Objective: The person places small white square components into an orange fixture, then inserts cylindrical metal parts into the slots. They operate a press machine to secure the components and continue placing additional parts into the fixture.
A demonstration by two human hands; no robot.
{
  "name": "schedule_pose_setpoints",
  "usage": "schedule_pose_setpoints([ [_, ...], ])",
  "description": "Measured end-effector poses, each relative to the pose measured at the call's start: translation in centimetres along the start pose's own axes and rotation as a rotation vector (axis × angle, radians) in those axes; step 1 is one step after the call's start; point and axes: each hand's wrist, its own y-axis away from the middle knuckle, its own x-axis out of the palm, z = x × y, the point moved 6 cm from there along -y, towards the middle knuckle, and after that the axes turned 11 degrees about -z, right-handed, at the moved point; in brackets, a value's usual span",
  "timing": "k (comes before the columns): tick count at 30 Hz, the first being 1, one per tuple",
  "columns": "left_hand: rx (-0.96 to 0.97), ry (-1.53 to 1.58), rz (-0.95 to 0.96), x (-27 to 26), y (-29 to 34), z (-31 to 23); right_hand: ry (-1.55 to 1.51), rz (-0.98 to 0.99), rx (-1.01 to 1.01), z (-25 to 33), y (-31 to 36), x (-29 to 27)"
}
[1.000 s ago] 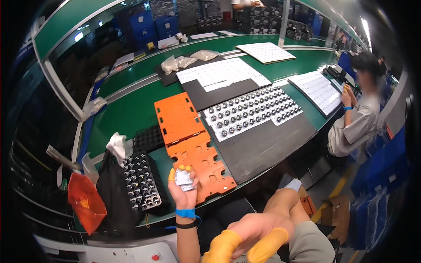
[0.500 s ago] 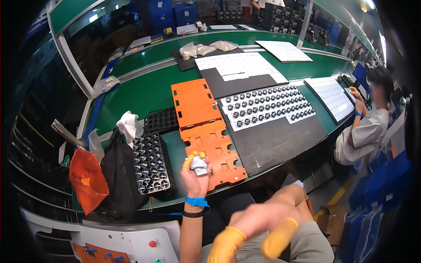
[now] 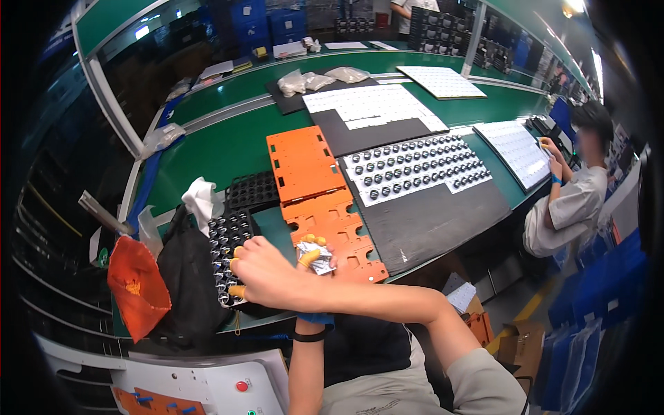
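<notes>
My left hand [image 3: 325, 250], in yellow finger covers, is closed around a small stack of flat white pieces [image 3: 319, 264] above the lower orange fixture plate [image 3: 321, 218]. My right arm crosses over the left wrist. Its hand [image 3: 273, 277] reaches to the black tray [image 3: 250, 225] on the left, which holds rows of round, shiny black parts [image 3: 223, 259]. The yellow-covered thumb and fingers of that hand are spread over the tray's right side, and I see nothing between them. The hand hides part of the tray.
Beyond lies another orange plate [image 3: 301, 162]. To the right, a black mat [image 3: 443, 225] carries a white panel with rows of black round parts [image 3: 415, 166]. An orange bag [image 3: 138, 297] hangs at left beside a black bag [image 3: 183, 277]. A co-worker [image 3: 567, 200] handles another white panel [image 3: 512, 152].
My right hand has swung from the lower middle, near my lap, up and left across my left forearm to the black tray. The left hand stays near the orange plate with the white pieces.
</notes>
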Motion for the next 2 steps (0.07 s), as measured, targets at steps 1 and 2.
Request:
schedule_pose_setpoints([
  [1, -0.047, 0.059, 0.049, -0.47, -0.48, 0.08, 0.067, 0.032, -0.009, 0.17, -0.15, 0.64],
  [2, -0.095, 0.118, 0.098, -0.88, -0.89, 0.10, 0.071, 0.092, 0.009, 0.17, -0.26, 1.14],
])
